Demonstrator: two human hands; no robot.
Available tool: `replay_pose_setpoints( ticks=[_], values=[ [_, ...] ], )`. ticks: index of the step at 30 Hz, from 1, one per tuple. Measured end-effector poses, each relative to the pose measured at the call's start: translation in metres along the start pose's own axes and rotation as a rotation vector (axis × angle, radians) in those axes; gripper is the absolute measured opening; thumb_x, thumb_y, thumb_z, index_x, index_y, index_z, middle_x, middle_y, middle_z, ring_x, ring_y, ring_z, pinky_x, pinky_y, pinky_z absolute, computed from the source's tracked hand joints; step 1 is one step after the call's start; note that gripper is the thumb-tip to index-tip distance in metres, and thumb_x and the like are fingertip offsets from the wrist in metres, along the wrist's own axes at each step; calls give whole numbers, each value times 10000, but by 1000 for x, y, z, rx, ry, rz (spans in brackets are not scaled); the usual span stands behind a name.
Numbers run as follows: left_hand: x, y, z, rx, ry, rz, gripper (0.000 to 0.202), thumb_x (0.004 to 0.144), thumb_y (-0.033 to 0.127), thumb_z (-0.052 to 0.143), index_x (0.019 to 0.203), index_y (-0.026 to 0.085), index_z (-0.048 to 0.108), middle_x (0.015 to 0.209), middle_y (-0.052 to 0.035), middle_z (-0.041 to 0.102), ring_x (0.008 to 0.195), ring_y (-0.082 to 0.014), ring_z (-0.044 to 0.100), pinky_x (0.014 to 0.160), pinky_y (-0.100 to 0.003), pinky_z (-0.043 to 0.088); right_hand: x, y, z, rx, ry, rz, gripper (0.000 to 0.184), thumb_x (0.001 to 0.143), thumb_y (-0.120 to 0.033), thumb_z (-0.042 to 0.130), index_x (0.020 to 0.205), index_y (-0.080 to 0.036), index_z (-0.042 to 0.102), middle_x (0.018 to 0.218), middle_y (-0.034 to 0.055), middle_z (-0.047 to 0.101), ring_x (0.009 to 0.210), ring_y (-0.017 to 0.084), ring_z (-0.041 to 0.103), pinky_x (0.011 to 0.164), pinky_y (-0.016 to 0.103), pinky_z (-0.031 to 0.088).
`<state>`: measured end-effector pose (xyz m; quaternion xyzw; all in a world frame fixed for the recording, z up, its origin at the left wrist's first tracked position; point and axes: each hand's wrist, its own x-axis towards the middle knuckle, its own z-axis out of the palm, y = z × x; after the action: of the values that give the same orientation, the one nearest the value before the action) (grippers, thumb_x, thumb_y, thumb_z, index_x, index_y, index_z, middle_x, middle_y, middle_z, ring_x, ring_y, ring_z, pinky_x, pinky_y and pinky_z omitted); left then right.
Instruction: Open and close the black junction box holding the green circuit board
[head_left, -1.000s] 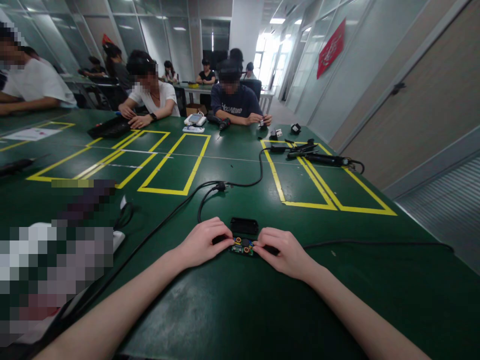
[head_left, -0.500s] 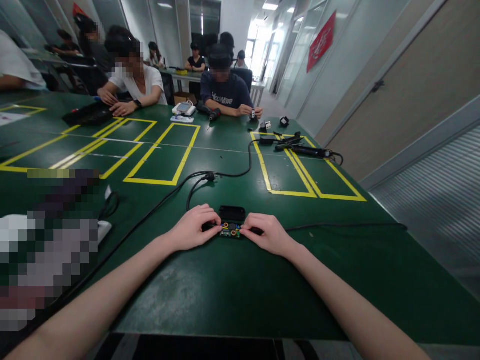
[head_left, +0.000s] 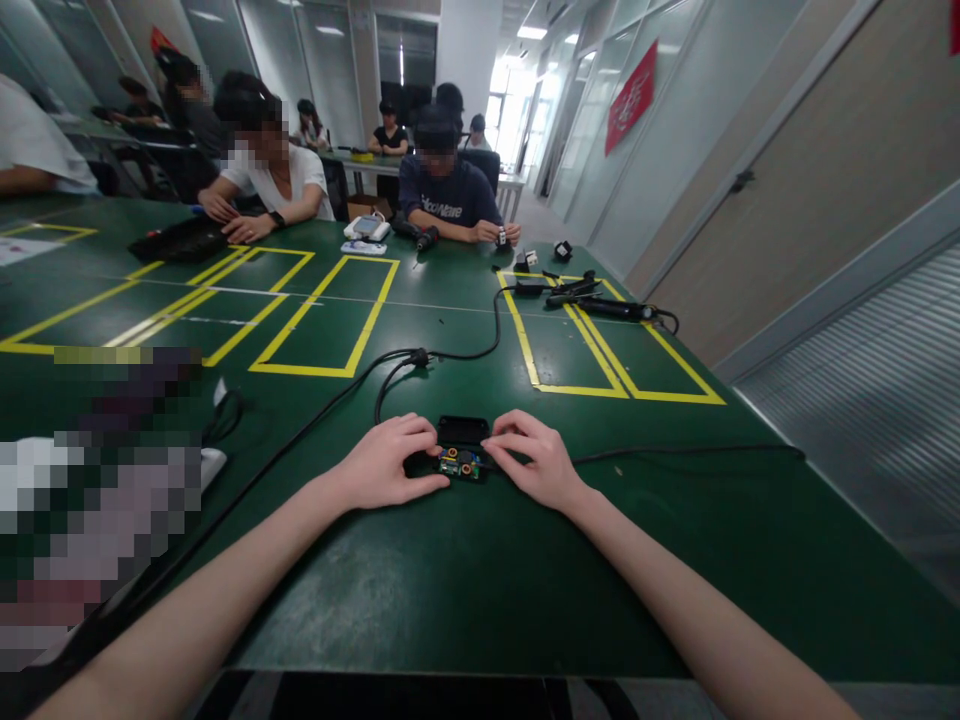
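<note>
A small black box with an exposed circuit board (head_left: 460,463) lies on the green table (head_left: 465,590) in front of me. My left hand (head_left: 390,462) grips its left end with curled fingers. On the opposite end my right hand (head_left: 534,462) pinches it with bent fingers. A black lid (head_left: 463,431) lies just behind the box, touching it or nearly so. A black cable (head_left: 675,452) runs off to the right from under my right hand.
Black cables (head_left: 390,365) cross the table behind my hands. Yellow tape rectangles (head_left: 330,320) mark the far surface. A black power tool (head_left: 611,308) lies at the far right. Other people sit along the far and left edges. A white object (head_left: 206,465) sits at the left.
The view has steadied and the fingers of both hands have shifted slightly on the box; the lid now sits closer behind it.
</note>
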<state>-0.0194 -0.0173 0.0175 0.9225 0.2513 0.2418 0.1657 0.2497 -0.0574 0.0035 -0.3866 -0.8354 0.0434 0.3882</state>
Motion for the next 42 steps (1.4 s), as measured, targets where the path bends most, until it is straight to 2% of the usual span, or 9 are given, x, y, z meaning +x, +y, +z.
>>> replay_pose_setpoints(
  ticks=[2, 5, 10, 16, 22, 26, 30, 35, 42],
  values=[
    [-1, 2, 2, 42, 11, -1, 281, 833, 392, 819, 907, 180, 651, 1093, -84, 674, 987, -245, 650, 850, -362, 545, -1, 2, 5, -61, 52, 62, 233, 1033, -281, 558, 1158, -216, 744, 1111, 120, 708, 1007, 236, 674, 864, 406, 580],
    [0, 2, 7, 69, 55, -25, 358, 789, 385, 853, 1011, 185, 655, 1201, -114, 654, 1081, -283, 648, 926, -420, 560, -2, 6, 10, -117, -50, 125, 381, 1007, -335, 604, 1367, -227, 668, 1371, 154, 656, 1242, 304, 613, 1028, 539, 540],
    [1, -2, 14, 48, 30, -31, 678, 797, 421, 857, 1387, 235, 580, 1522, -157, 537, 1375, -341, 546, 1142, -527, 476, -5, 6, 12, -73, -191, 96, 266, 1040, -264, 547, 1166, -244, 780, 1303, 113, 718, 1197, 285, 656, 1025, 530, 556],
    [-1, -5, 19, 50, 5, -6, 421, 865, 393, 809, 1231, 211, 706, 1581, -165, 498, 1400, -343, 550, 1142, -527, 486, -5, 6, 9, 56, -112, 78, 216, 1016, -212, 578, 1059, -246, 786, 1287, 109, 713, 1182, 265, 683, 984, 464, 601],
    [2, -3, 15, -14, 13, 30, 345, 837, 330, 832, 1127, 192, 707, 1395, -144, 645, 1238, -297, 666, 1043, -437, 553, -2, 2, 8, 258, -51, 85, 254, 981, -124, 560, 1131, -247, 725, 1139, 86, 720, 1056, 216, 712, 917, 390, 627],
    [3, 2, 11, -49, 18, 23, 273, 823, 274, 822, 1023, 203, 650, 1282, -90, 664, 1062, -231, 707, 865, -324, 573, -1, -3, 7, 338, -3, 127, 235, 953, -137, 596, 1150, -237, 676, 1058, 73, 705, 960, 205, 699, 801, 346, 640],
    [2, 5, 13, -36, 55, -15, 280, 815, 250, 807, 897, 198, 545, 1186, -67, 661, 868, -177, 682, 715, -273, 525, 0, -7, 4, 344, -36, 84, 254, 937, -148, 616, 1170, -236, 666, 1054, 80, 702, 971, 219, 694, 832, 381, 623],
    [2, 7, 15, -97, 54, -10, 306, 801, 197, 813, 997, 208, 578, 1101, -51, 651, 976, -205, 672, 795, -284, 540, -1, -12, 2, 322, -58, 33, 106, 895, -161, 694, 977, -225, 673, 1035, 90, 691, 967, 229, 694, 861, 392, 591],
    [2, 7, 15, -189, 38, -5, 350, 830, 157, 785, 1139, 218, 633, 1201, -64, 671, 1088, -220, 682, 926, -318, 552, -1, -12, 2, 318, -99, 59, 145, 866, -171, 724, 959, -231, 631, 1045, 79, 662, 970, 224, 680, 849, 376, 575]
  ],
)
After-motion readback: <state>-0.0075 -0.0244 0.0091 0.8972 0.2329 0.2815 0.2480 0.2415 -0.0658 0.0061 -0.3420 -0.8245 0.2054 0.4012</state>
